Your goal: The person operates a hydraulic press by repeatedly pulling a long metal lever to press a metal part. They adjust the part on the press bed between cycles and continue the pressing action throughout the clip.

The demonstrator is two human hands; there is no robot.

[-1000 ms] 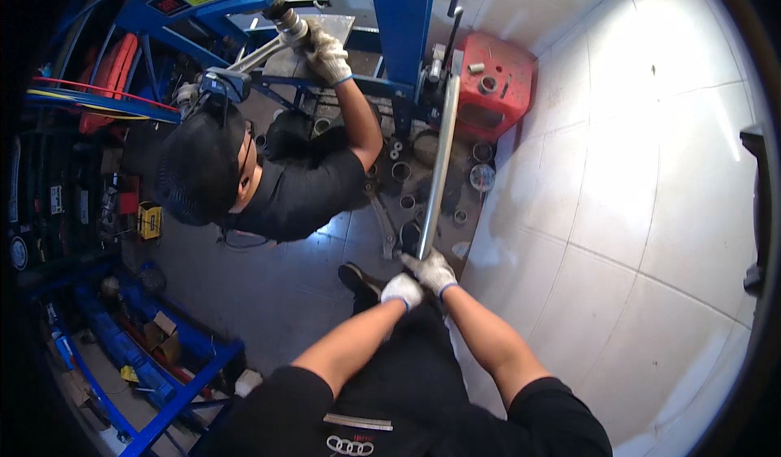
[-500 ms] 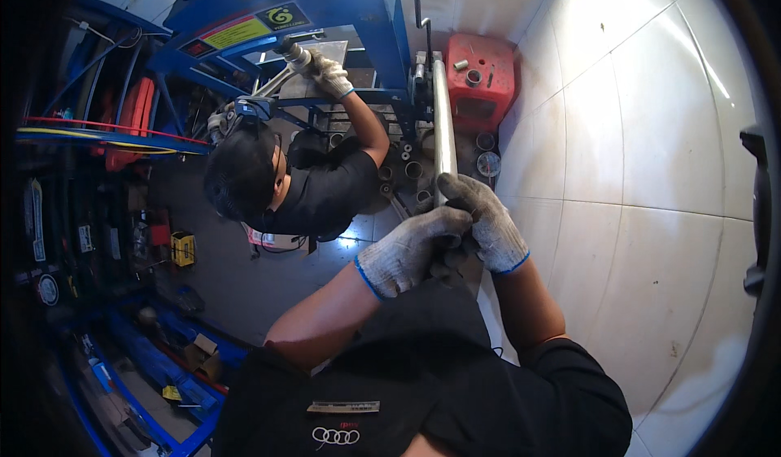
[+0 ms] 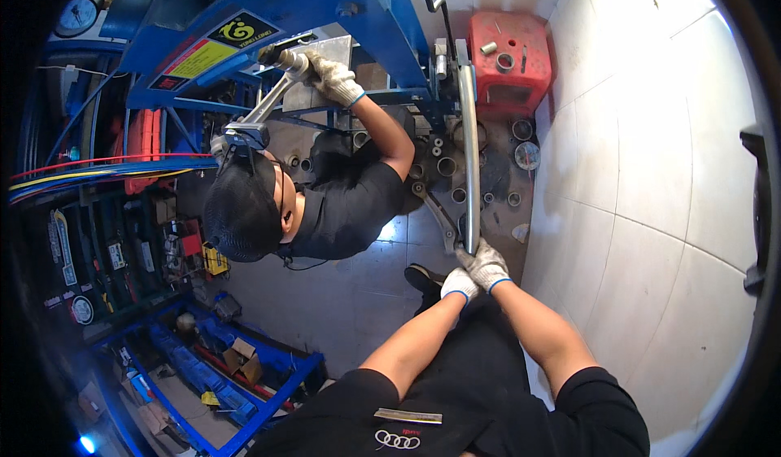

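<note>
A long metal lever bar (image 3: pixel 471 164) runs from the side of a blue press frame (image 3: pixel 313 17) toward me. My right hand (image 3: pixel 488 265), in a white knit glove with a blue cuff, is closed round its near end. Just below and left of it, my left hand (image 3: pixel 460 284), gloved alike, is closed at the same end; its fingers are partly hidden. Left of the bar, a co-worker in black crouches by the press. The co-worker's gloved hand (image 3: pixel 332 78) steadies a metal suspension arm (image 3: pixel 272 99) at the press opening.
A red plastic stool (image 3: pixel 510 78) holding small metal parts stands by the tiled wall (image 3: pixel 643 164). Metal rings (image 3: pixel 447 166) and another metal arm (image 3: pixel 439 219) lie on the floor. A blue frame (image 3: pixel 281 392) with parts is at lower left; a round gauge (image 3: pixel 77 15) sits upper left.
My hands and the bar's near end have gone down and away from my chest, my arms now straighter. The view has shifted too. The co-worker still holds the suspension arm.
</note>
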